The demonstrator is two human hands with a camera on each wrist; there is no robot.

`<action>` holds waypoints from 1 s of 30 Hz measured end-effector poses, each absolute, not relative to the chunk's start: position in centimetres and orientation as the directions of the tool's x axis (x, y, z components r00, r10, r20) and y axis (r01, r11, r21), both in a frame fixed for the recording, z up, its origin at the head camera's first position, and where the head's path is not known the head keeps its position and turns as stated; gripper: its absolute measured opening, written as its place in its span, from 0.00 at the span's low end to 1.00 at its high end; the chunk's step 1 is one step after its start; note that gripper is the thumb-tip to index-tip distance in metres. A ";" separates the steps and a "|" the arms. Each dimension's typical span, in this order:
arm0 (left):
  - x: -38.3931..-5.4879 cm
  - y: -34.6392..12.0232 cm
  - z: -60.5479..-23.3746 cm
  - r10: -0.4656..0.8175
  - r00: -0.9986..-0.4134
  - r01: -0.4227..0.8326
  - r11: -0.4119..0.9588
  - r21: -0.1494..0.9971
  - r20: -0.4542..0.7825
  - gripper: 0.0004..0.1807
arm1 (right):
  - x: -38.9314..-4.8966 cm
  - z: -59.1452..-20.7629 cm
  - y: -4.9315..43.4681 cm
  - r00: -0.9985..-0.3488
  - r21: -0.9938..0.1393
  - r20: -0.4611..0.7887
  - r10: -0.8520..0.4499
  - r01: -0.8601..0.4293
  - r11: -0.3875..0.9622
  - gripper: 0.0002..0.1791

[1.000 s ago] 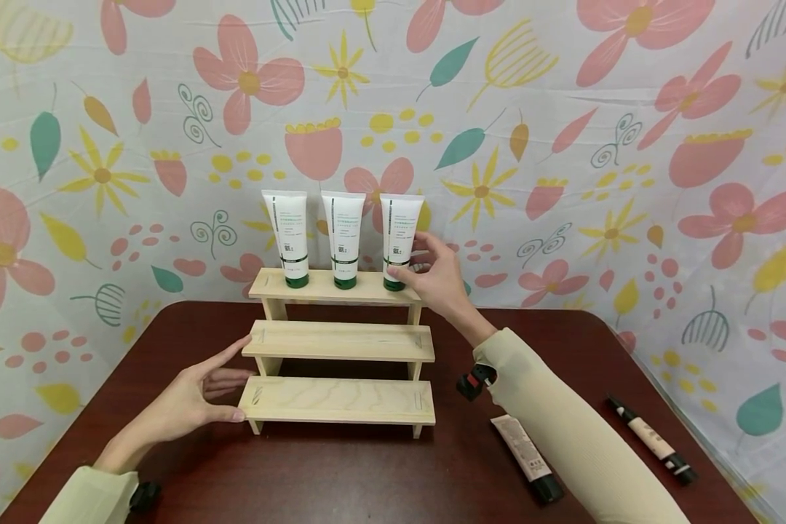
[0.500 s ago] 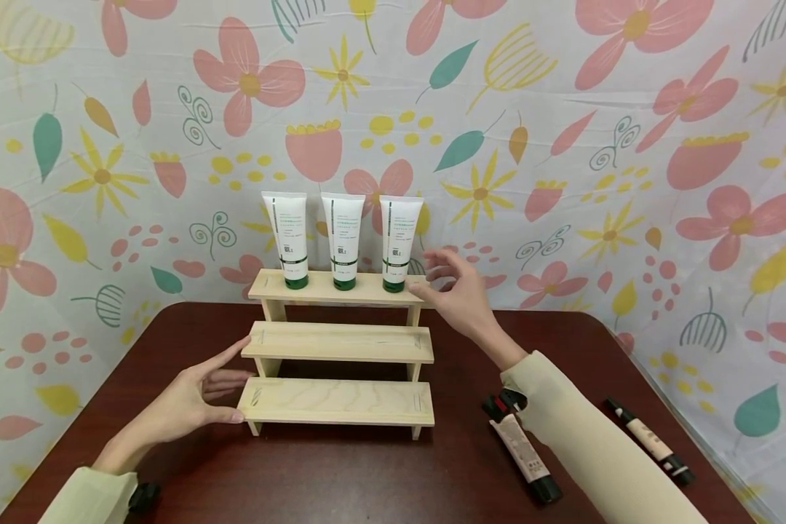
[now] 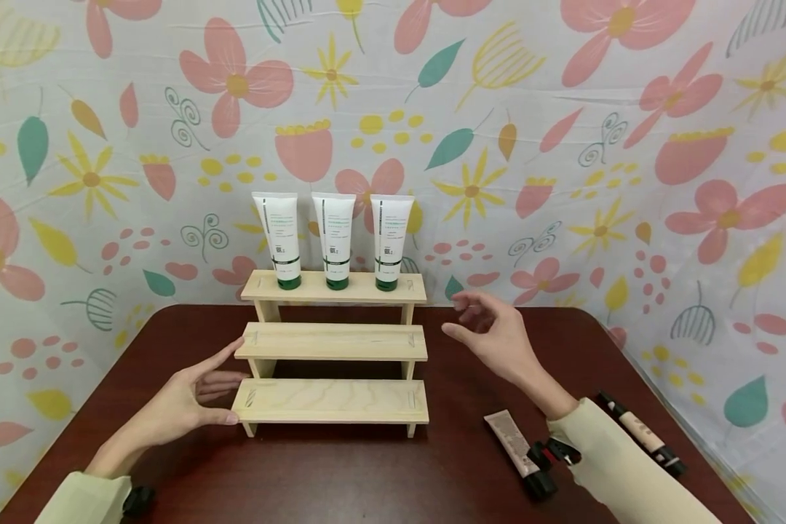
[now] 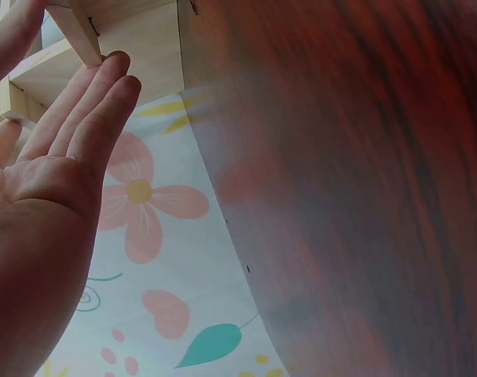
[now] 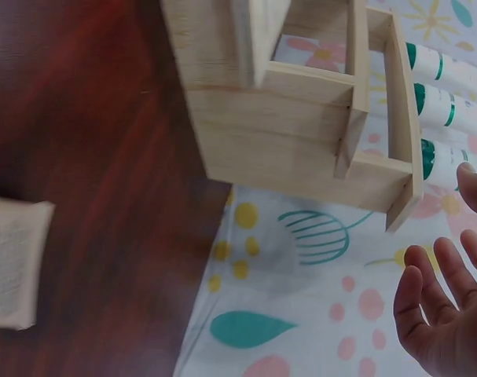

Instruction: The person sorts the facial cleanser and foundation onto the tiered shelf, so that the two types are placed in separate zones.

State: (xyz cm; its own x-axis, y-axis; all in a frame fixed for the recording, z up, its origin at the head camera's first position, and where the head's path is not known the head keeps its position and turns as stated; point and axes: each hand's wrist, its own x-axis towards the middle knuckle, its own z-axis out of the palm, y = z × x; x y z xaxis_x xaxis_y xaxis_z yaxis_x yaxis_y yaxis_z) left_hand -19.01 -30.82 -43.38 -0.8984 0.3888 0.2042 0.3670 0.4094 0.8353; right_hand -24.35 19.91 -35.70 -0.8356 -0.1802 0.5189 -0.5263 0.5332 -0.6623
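A three-tier wooden display stand point(image 3: 330, 342) is on the dark table. Along its top tier three white squeeze tubes stand upright on green caps: the left tube point(image 3: 280, 236), the middle tube point(image 3: 336, 236) and the right tube point(image 3: 389, 236). My left hand point(image 3: 180, 400) rests at the stand's left side, index fingertip at the middle tier and thumb at the bottom tier's corner. Its fingers are extended in the left wrist view. My right hand point(image 3: 494, 338) is in the air right of the stand, holding nothing, its fingers loosely bent and apart from the thumb.
Right of the stand a beige tube with a black cap point(image 3: 514, 447) lies on the table point(image 3: 340, 480), partly behind the wrist camera. Farther right lies a slim beige and black tube point(image 3: 642, 431), close to the right sleeve. A floral cloth point(image 3: 471, 131) hangs behind.
My right hand has let go of the right white tube and drawn away to the right and toward me. The left hand stays at the stand. The head view has shifted slightly.
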 end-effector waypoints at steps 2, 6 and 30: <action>-18.9 -30.8 -43.4 0.386 -0.900 0.363 0.413 0.835 0.200 0.63 | -23.7 -36.3 20.7 -0.841 -0.654 0.510 -0.183 -0.517 0.552 0.22; -18.8 -30.9 -43.3 0.388 -0.900 0.360 0.413 0.837 0.196 0.63 | -22.4 -37.2 22.2 -0.853 -0.652 0.487 -0.188 -0.498 0.571 0.20; -18.8 -30.8 -43.3 0.390 -0.896 0.376 0.409 0.831 0.213 0.63 | -18.0 -41.4 30.2 -0.915 -0.647 0.260 -0.308 -0.402 0.647 0.18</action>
